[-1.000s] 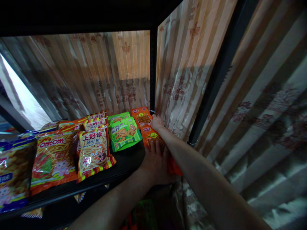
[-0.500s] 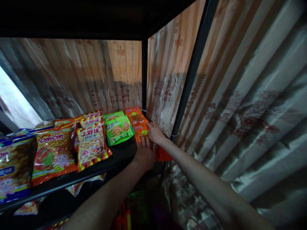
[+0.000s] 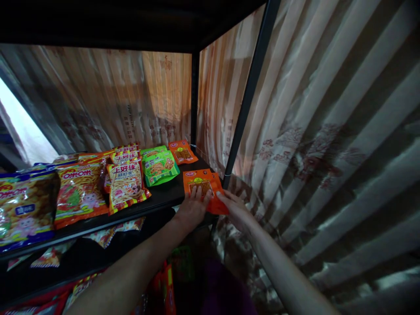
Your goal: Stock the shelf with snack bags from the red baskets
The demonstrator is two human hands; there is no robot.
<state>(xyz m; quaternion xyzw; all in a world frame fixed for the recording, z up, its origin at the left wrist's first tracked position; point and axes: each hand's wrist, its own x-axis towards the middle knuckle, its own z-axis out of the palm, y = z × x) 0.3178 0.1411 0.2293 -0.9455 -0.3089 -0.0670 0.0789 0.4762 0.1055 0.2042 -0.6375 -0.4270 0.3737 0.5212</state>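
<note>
An orange snack packet (image 3: pixel 202 183) lies at the front right corner of a black shelf (image 3: pixel 164 199), partly over the edge. My left hand (image 3: pixel 192 208) rests flat on its lower left part, fingers spread. Fingers of my right hand (image 3: pixel 236 210) touch the packet's right lower edge; whether they grip it is unclear. A second orange packet (image 3: pixel 182 151) lies further back on the shelf.
Green packets (image 3: pixel 159 164), red-yellow prawn cracker bags (image 3: pixel 126 181) and orange and blue bags (image 3: pixel 24 205) fill the shelf to the left. A black upright post (image 3: pixel 246 96) stands right of the packet. Striped curtain (image 3: pixel 328 131) hangs around. More packets lie on a lower shelf (image 3: pixel 82 284).
My right hand drew back from the rear of the shelf to the front packet's right edge. The front orange packet now shows fully, with the left hand still on it.
</note>
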